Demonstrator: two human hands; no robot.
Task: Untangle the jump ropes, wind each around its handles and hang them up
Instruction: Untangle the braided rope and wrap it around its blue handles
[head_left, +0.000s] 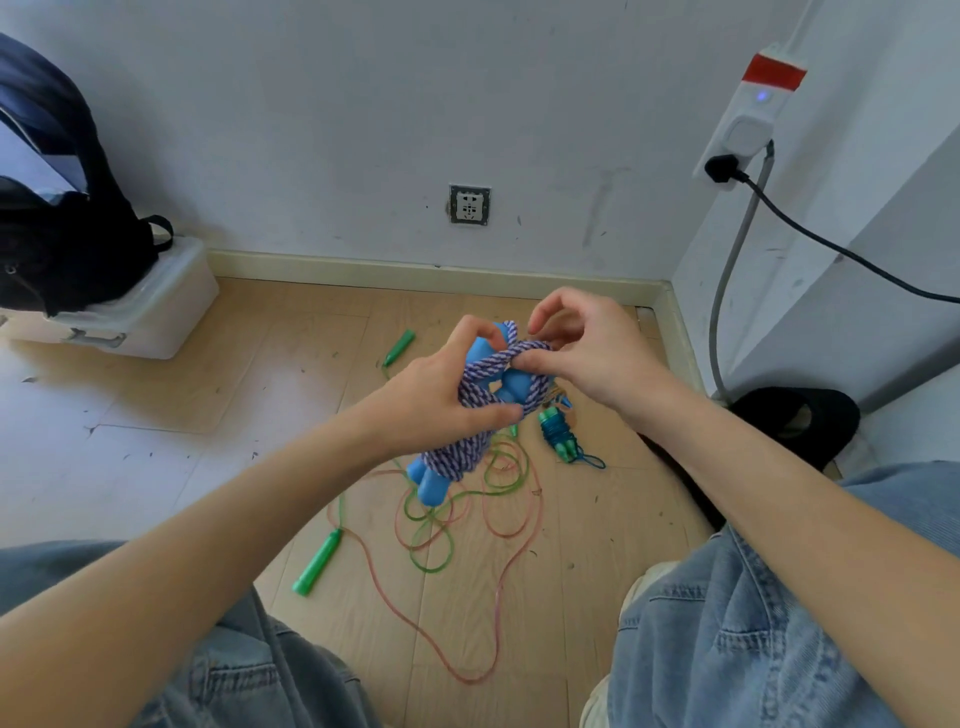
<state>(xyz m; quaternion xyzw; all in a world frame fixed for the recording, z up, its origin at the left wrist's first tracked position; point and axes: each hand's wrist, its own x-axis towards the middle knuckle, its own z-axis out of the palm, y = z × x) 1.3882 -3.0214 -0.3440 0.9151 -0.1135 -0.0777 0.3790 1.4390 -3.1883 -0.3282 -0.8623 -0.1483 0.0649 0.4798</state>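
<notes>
A purple-and-white braided jump rope (457, 452) is wound around its two blue handles (431, 486), held above the floor. My left hand (441, 384) grips the wound bundle from the left. My right hand (576, 353) pinches a loop of that rope near the top of the bundle. On the floor below lies a thin green and red rope (457, 519) in loose tangled loops, with one green handle (318, 561) near my left knee and another green handle (399, 347) farther back. A small teal rope (557, 434), wound on its handles, lies to the right.
A black backpack (62, 228) sits on a clear plastic storage box (156, 306) at the back left. A wall socket (469, 204) is on the far wall. A power strip (748, 119) with a black cable hangs at the right. A black slipper (800, 421) lies by my right knee.
</notes>
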